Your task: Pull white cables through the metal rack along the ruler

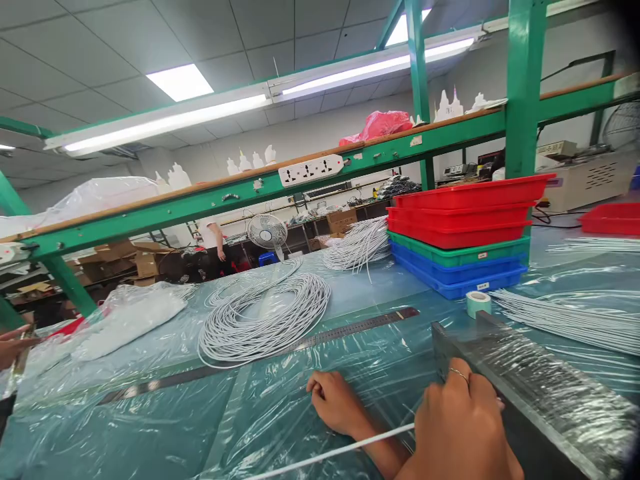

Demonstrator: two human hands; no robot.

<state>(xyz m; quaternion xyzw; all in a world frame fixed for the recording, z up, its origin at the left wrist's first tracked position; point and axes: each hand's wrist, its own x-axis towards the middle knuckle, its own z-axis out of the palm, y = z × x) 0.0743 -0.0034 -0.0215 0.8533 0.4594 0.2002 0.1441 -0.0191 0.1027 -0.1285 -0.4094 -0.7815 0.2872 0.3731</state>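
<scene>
My right hand is at the bottom edge, a ring on one finger, closed round a thin white cable that runs off to the lower left. It sits against a long dark block wrapped in clear film. My left hand rests knuckles-up on the plastic-covered green table, fingers curled under; what they hold, if anything, is hidden. The cable crosses my left forearm. A long metal ruler lies under the sheet just beyond my hands.
A big coil of white cable lies mid-table, with more bundles behind. Stacked red, green and blue trays and a tape roll stand right, beside cut cable lengths. Another person's hand shows far left.
</scene>
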